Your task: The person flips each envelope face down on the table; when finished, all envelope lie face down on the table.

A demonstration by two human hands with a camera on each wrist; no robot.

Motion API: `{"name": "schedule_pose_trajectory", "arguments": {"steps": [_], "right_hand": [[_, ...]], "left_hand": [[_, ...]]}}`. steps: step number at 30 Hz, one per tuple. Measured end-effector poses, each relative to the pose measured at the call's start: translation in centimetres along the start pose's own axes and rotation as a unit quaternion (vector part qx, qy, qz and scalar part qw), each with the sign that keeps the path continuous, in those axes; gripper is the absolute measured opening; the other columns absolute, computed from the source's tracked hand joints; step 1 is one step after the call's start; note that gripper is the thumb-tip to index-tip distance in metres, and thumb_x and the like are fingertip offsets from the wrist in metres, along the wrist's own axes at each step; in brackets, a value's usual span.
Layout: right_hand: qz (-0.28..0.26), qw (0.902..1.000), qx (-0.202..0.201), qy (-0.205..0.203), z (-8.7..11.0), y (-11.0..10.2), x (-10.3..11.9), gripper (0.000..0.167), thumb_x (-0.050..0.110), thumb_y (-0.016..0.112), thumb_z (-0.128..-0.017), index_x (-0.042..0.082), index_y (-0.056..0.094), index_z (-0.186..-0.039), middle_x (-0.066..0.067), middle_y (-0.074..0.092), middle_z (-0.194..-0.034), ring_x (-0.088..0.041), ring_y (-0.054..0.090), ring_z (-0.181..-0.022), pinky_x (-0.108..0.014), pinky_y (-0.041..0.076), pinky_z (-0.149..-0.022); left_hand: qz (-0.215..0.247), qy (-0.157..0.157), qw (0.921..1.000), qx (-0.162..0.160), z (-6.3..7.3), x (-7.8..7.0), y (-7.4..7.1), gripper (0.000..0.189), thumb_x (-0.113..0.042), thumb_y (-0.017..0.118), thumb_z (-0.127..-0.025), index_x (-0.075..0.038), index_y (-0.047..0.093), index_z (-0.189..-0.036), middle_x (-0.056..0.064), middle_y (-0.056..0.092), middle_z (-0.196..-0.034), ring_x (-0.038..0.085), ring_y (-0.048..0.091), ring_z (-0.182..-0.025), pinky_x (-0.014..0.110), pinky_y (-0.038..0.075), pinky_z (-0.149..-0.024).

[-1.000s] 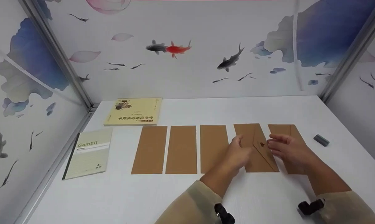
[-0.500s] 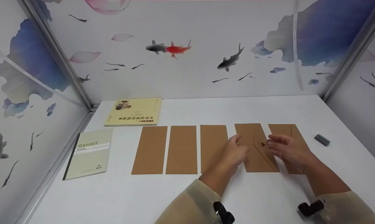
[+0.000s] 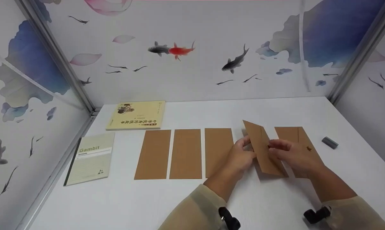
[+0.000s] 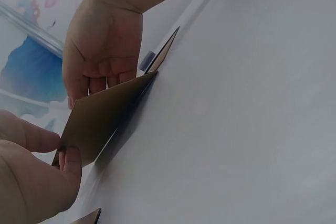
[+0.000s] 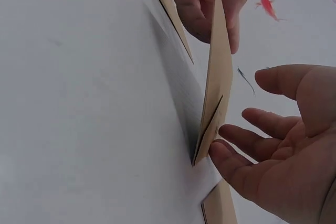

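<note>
while left hand [image 3: 241, 157] pinches an envelope [image 3: 261, 153], right hand [image 3: 297, 155] touches it.

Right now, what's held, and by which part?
The left hand pinches a rectangular brown paper envelope by its left long edge; right hand grips nothing.

A pale green notebook [image 3: 89, 161] reads "Gambit" [image 3: 90, 148]; a yellow book [image 3: 147, 110] bears Chinese characters [image 3: 137, 121] (too blurred to read).
</note>
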State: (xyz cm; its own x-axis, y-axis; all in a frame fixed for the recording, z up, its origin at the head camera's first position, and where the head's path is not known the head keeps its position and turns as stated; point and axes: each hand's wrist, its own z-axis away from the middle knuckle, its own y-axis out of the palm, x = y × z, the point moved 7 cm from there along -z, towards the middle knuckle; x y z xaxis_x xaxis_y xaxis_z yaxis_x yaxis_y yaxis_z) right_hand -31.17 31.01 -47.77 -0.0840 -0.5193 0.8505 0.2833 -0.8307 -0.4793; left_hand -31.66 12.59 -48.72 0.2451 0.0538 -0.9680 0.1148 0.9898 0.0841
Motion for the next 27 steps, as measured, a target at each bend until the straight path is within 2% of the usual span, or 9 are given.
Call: {"name": "schedule_pose_trajectory", "arguments": {"steps": [4, 9, 12, 15, 16, 18, 20, 24, 27], "right_hand": [[-0.004, 1.0000, 0.007, -0.005, 0.4, 0.7, 0.9, 0.069, 0.046, 0.064, -0.107, 0.011, 0.043, -0.163, -0.015, 0.045, -0.169, -0.037, 0.044, -0.156, -0.043, 0.048, -0.123], [-0.021, 0.9993, 0.012, -0.027, 0.9, 1.3, 2.0, 0.072, 0.051, 0.061, -0.107, 0.013, 0.042, -0.164, -0.015, 0.044, -0.170, -0.037, 0.047, -0.154, -0.059, 0.040, -0.126], [-0.037, 0.9985, 0.004, -0.040, 1.0, 1.4, 2.4, 0.070, 0.050, 0.059, -0.108, 0.012, 0.042, -0.164, -0.014, 0.044, -0.170, -0.025, 0.056, -0.147, -0.047, 0.048, -0.123], [-0.055, 0.9975, -0.012, -0.041, 1.0, 1.3, 2.5, 0.065, 0.048, 0.059, -0.109, 0.013, 0.046, -0.163, -0.014, 0.046, -0.168, -0.007, 0.062, -0.135, -0.027, 0.056, -0.110], [-0.061, 0.9972, -0.015, -0.041, 1.0, 1.2, 2.6, 0.065, 0.048, 0.058, -0.109, 0.013, 0.046, -0.163, -0.015, 0.045, -0.169, -0.004, 0.062, -0.132, -0.023, 0.057, -0.105], [-0.077, 0.9961, -0.021, -0.038, 1.0, 1.2, 2.7, 0.065, 0.049, 0.058, -0.109, 0.014, 0.046, -0.163, -0.016, 0.044, -0.170, -0.006, 0.061, -0.134, -0.023, 0.058, -0.104], [-0.089, 0.9951, -0.024, -0.034, 1.1, 1.2, 2.8, 0.066, 0.050, 0.057, -0.109, 0.015, 0.045, -0.164, -0.015, 0.042, -0.171, -0.015, 0.058, -0.141, -0.026, 0.058, -0.106], [-0.104, 0.9934, -0.033, -0.035, 1.3, 1.3, 3.0, 0.065, 0.049, 0.057, -0.109, 0.015, 0.045, -0.164, -0.015, 0.043, -0.170, -0.024, 0.056, -0.146, -0.028, 0.059, -0.105], [-0.113, 0.9918, -0.045, -0.040, 1.3, 1.1, 3.1, 0.062, 0.046, 0.057, -0.110, 0.014, 0.046, -0.163, -0.016, 0.046, -0.168, -0.018, 0.060, -0.140, -0.027, 0.060, -0.103]], "left_hand": [[-0.005, -0.002, 1.0000, 0.006, 0.3, -0.1, 0.1, 0.060, -0.008, 0.076, -0.097, -0.030, 0.059, -0.150, -0.011, 0.061, -0.151, 0.021, 0.044, -0.156, 0.048, 0.043, -0.126], [-0.011, 0.023, 0.9995, 0.020, 0.7, -0.6, 0.3, 0.053, -0.020, 0.075, -0.100, -0.035, 0.060, -0.148, -0.016, 0.058, -0.154, 0.017, 0.047, -0.154, 0.048, 0.044, -0.126], [0.000, 0.039, 0.9984, 0.042, 0.9, -0.9, 0.7, 0.051, -0.022, 0.073, -0.102, -0.036, 0.060, -0.149, -0.016, 0.054, -0.160, 0.013, 0.062, -0.139, 0.044, 0.050, -0.121], [0.003, 0.049, 0.9965, 0.067, 1.0, -1.0, 1.1, 0.051, -0.024, 0.071, -0.104, -0.037, 0.058, -0.151, -0.014, 0.048, -0.165, 0.011, 0.072, -0.122, 0.039, 0.057, -0.112], [-0.003, 0.049, 0.9962, 0.072, 1.1, -0.9, 1.1, 0.051, -0.025, 0.072, -0.104, -0.039, 0.058, -0.151, -0.014, 0.046, -0.166, 0.011, 0.072, -0.122, 0.038, 0.058, -0.110], [-0.017, 0.050, 0.9955, 0.079, 1.1, -0.8, 1.2, 0.051, -0.029, 0.072, -0.104, -0.041, 0.057, -0.151, -0.014, 0.045, -0.167, 0.014, 0.068, -0.130, 0.039, 0.059, -0.108], [-0.045, 0.044, 0.9950, 0.077, 1.0, -0.5, 1.1, 0.050, -0.033, 0.073, -0.103, -0.045, 0.057, -0.149, -0.016, 0.046, -0.165, 0.016, 0.063, -0.138, 0.039, 0.059, -0.108], [-0.088, 0.033, 0.9934, 0.066, 0.8, 0.0, 0.8, 0.048, -0.037, 0.075, -0.100, -0.042, 0.061, -0.146, -0.017, 0.056, -0.156, 0.019, 0.059, -0.143, 0.039, 0.058, -0.110], [-0.095, 0.026, 0.9932, 0.062, 0.7, 0.3, 0.6, 0.049, -0.037, 0.076, -0.100, -0.036, 0.062, -0.147, -0.014, 0.060, -0.152, 0.020, 0.060, -0.143, 0.039, 0.055, -0.114]]}}
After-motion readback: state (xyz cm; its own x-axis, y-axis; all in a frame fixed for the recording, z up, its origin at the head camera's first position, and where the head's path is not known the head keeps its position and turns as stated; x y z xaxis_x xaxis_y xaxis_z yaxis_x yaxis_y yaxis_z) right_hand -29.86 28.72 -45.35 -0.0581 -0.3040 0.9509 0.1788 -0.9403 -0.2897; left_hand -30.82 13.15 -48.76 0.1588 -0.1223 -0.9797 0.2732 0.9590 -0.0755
